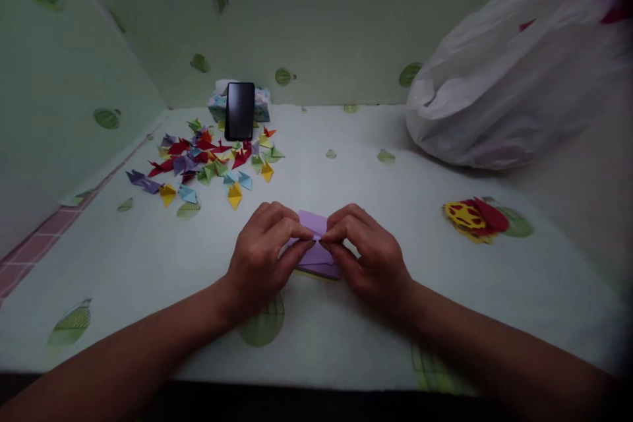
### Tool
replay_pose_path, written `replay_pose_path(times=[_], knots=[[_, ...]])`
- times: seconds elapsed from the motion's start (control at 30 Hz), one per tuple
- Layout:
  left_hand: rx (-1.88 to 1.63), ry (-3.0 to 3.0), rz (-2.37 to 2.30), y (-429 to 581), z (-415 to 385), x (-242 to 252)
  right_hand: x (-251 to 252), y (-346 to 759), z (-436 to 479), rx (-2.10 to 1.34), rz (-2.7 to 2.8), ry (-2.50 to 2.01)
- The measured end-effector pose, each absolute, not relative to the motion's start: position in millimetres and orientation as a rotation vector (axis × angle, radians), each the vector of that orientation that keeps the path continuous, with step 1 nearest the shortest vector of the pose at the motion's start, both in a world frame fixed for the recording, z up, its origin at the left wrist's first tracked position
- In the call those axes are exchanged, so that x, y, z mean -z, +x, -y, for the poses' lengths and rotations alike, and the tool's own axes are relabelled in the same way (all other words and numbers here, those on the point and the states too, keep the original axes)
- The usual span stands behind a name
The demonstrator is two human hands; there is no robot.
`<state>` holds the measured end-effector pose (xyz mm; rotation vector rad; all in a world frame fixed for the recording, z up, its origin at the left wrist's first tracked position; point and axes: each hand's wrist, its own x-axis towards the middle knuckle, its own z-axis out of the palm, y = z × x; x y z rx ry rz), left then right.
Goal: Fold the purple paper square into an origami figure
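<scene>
My left hand (262, 250) and my right hand (372, 256) meet at the front middle of the table. Each pinches a small piece of purple origami paper (317, 237) between thumb and forefinger, with the fingertips almost touching. Its exact folds are too small to make out, and fingers hide part of it. Directly below lies a stack of square origami paper (319, 270), purple on top with a yellow edge showing underneath. To the left, beyond my left hand, many small folded paper cranes (208, 161) in red, yellow, purple, green and blue are spread in a loose heap.
A black phone (240, 112) leans against a patterned tissue box (263, 105) behind the cranes. At the back right sits a large white plastic bag (475, 99). Red and yellow paper cut-outs (467, 216) lie on the right. Walls close in the table's back and left.
</scene>
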<state>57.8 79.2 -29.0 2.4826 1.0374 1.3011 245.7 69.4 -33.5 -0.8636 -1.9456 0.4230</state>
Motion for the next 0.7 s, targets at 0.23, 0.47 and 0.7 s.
replay_pose_path(times=[0.23, 0.47, 0.7], knots=[[-1.378, 2.294, -1.004, 54.6, -79.5, 24.2, 27.9, 250.2, -71.6, -0.522, 1.897, -0.766], [-1.049, 1.316, -0.829, 54.6, -90.8, 33.9, 28.0, 254.4, -81.0, -0.813, 1.747, -0.9], [-0.969, 1.202, -0.75, 56.5, -88.9, 42.2, 29.7, 249.4, -77.8, -0.962, 1.747, -0.868]])
